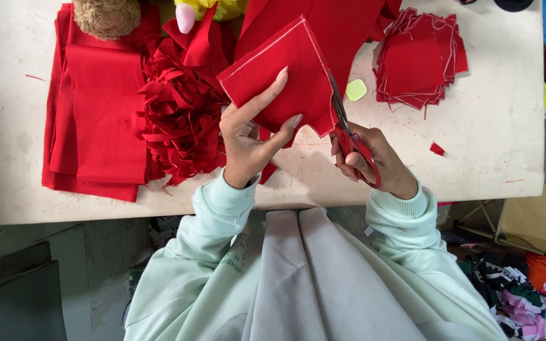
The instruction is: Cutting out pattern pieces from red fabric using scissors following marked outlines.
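**stitchy:** Red cloth (285,79) was up off the bench (494,151), pinched in the left hand (248,136), thumb under, fingers (273,88) flat on top. The right hand (368,158) had its fingers through the red handles of the scissors (342,126), blades set against the cloth's right edge, right beside the chalk line. Couldn't tell how far the blades were parted.

**bobbin_k:** Risk, I'd guess: the piece hung loose, so if it sagged or twisted the cut could wander off the line. That left fingertip near the lower edge sat pretty close to the blades too.

**stitchy:** Agreed, and the scrap heap (181,120) was touching the left wrist, so a strip might snag.

**bobbin_k:** Counts?

**stitchy:** One pair of scissors, one piece in hand, one stack of cut squares (418,60) on the right (too many layers to count), one folded pile (96,107) on the left, one heap of trimmings, one yellow-green chalk (356,89), one stray red bit (437,149), two plush toys at the far edge.
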